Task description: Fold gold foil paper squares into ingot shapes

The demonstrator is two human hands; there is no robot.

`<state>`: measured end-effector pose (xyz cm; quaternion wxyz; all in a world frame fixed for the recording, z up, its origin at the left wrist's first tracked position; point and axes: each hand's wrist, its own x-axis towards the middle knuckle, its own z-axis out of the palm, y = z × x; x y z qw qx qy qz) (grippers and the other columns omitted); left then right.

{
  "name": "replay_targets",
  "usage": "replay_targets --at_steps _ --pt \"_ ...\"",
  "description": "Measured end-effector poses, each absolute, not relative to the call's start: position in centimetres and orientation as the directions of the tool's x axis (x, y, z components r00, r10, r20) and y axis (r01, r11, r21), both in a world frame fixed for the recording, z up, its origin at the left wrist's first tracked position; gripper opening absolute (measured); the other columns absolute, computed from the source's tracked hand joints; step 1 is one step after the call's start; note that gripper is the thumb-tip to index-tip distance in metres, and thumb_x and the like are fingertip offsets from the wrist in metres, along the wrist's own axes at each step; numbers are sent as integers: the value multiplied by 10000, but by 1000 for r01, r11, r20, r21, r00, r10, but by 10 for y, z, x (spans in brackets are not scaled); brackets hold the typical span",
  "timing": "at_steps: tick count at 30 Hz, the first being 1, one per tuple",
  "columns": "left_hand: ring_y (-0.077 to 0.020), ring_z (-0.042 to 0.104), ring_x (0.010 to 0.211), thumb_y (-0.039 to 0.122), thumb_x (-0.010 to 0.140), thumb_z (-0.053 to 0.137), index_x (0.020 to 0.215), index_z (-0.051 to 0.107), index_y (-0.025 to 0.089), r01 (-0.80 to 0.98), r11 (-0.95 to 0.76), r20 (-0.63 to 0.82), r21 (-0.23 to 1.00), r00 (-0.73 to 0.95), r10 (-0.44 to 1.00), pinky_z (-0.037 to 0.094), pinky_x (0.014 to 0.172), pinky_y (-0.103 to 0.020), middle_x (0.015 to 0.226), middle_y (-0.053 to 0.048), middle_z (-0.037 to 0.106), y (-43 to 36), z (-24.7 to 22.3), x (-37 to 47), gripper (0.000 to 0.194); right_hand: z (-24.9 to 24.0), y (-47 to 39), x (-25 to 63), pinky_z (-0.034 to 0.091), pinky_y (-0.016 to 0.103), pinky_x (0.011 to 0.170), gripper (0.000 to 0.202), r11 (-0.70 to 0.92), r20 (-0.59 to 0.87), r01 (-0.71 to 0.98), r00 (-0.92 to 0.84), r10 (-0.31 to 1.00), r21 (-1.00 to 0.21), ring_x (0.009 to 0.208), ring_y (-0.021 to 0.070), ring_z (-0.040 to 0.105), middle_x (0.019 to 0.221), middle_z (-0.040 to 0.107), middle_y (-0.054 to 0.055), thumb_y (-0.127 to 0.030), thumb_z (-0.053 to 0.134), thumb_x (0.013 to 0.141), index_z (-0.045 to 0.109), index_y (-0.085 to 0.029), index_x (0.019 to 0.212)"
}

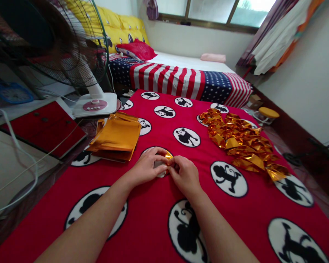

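Observation:
Between my hands, at the middle of the view, is a small piece of shiny gold foil (168, 155), mostly covered by fingers. My left hand (150, 165) pinches it from the left, and my right hand (184, 174) pinches it from the right with curled fingers. Both hands rest low over a red cloth (150, 226) printed with black monkeys in white ovals. To the left lies a stack of flat gold foil sheets (116, 135). A heap of folded gold foil pieces (235, 137) spreads over the cloth at the right.
A fan (94, 104) stands at the left beyond the sheets, with a white cable (34, 160) nearby. A bed with a striped, starred cover (167, 78) is behind the cloth. A yellow stool (268, 112) stands at the right by the wall.

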<state>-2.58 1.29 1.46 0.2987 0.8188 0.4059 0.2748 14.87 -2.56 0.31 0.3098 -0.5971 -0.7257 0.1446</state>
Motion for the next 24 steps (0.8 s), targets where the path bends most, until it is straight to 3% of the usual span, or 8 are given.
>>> replay_targets --at_steps 11,24 --pt "-217 582 1082 218 669 775 886 748 258 559 -486 232 672 464 855 431 996 -395 1138 -20 653 10 10 -21 223 1 -25 148 341 250 630 84 242 279 779 -90 956 -578 703 148 577 768 670 -11 -148 630 778 640 -219 820" --pt "-219 586 1080 179 650 762 869 744 262 567 -482 223 669 465 857 431 995 -396 1136 -11 654 10 12 -21 236 2 -26 149 340 248 615 90 250 288 772 -91 953 -585 684 145 571 753 661 -14 -147 624 775 640 -224 819"
